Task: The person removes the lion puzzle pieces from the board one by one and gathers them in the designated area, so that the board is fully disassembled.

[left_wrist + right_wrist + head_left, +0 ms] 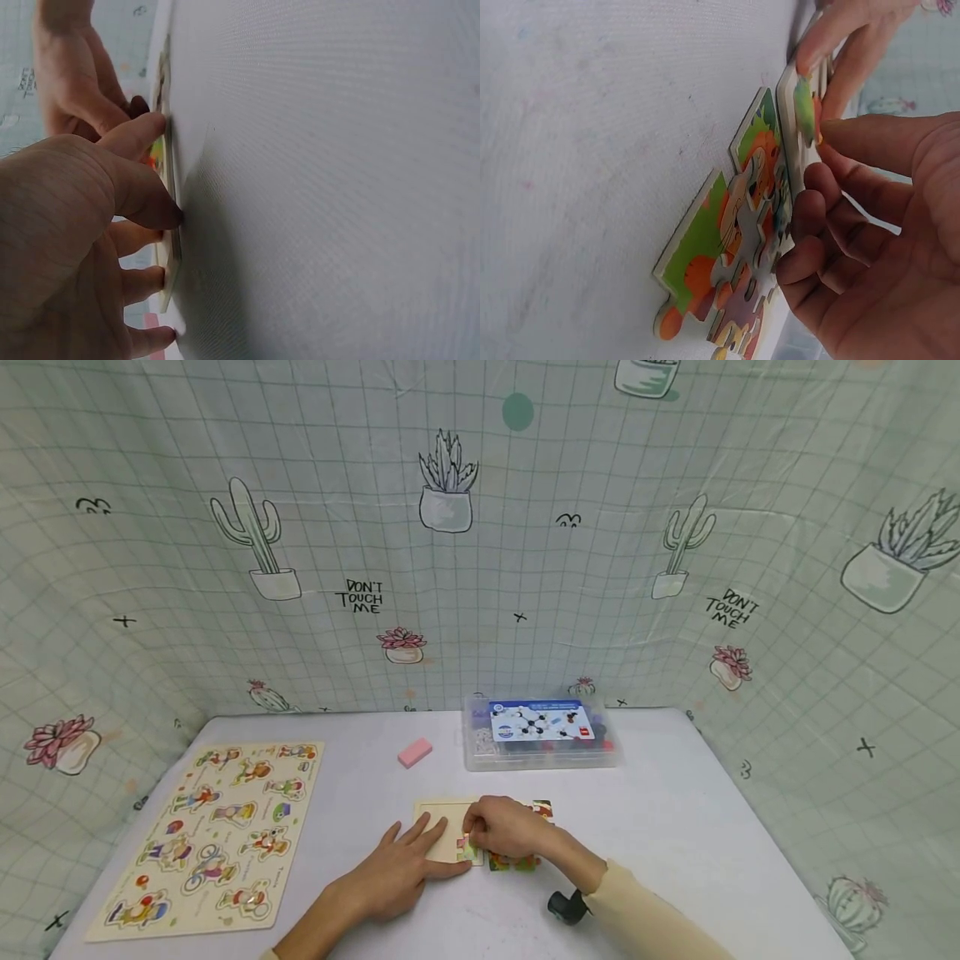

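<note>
A pale wooden puzzle tray (452, 814) lies flat at the front middle of the table. My left hand (393, 872) rests on its left and front edge with the fingers spread. At the tray's front right corner, my right hand (506, 825) pinches a small green and orange puzzle piece (805, 112) between thumb and forefinger. A left fingertip touches that piece in the right wrist view. Loose puzzle pieces (690, 259) with an orange animal on green lie to the right of the tray, partly hidden under the right hand in the head view.
A large wooden picture board (225, 835) covers the left side of the table. Behind the tray lie a pink block (415, 752) and a clear plastic case (543, 760) with a blue label. A black object (567, 907) shows beside the right wrist.
</note>
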`<state>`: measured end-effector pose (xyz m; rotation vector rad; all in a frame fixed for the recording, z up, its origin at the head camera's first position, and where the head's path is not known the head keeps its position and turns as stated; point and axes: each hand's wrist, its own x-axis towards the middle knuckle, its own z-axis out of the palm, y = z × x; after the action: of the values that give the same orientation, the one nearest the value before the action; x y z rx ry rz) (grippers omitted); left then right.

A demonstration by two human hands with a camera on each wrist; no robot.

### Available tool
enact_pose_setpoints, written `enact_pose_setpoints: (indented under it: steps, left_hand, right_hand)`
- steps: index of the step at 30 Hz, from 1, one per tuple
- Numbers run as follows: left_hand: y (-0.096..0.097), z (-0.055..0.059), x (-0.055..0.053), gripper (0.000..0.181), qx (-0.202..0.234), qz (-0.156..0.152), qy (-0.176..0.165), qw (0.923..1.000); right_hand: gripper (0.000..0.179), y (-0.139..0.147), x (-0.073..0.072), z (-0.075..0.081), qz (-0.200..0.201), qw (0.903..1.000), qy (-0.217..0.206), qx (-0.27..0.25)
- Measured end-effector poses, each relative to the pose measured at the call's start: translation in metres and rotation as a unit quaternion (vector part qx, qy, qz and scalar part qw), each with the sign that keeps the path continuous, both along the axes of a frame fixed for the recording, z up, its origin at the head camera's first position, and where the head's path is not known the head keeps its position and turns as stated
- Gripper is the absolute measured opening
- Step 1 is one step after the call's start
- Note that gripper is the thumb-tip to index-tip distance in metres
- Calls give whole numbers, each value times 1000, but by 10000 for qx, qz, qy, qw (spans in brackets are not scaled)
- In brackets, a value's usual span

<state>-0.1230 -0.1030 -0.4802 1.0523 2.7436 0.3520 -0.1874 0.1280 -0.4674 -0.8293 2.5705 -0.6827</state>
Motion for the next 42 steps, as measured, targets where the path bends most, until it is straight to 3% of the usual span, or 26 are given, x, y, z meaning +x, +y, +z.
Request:
enact_pose_setpoints:
  steps: [9, 14, 21, 25, 32, 42]
  left_hand:
    - [1, 2, 0, 64, -8, -7, -86, 10000]
    - [0, 4, -1, 65, 51, -4, -77, 10000]
    - [-1, 5, -1, 67, 84, 26, -122, 9999]
    - [-1, 3, -1, 68, 73, 64, -147, 9998]
    - [0, 3, 1, 67, 125, 140, -246, 9995]
    - [1, 2, 1, 68, 129, 148, -281, 9994]
  right_hand:
    - [6, 1, 1, 2, -322, 9979, -385, -419]
    - [7, 5, 1, 5, -277, 9961, -538, -647]
    - [4, 35, -1, 15, -458, 9896, -909, -1020]
    - [5, 64, 0, 18, -612, 9869, -1162, -934]
    - [3, 103, 7, 11, -752, 9891, -1145, -533]
    - [4, 116, 7, 2, -910, 9855, -1305, -592]
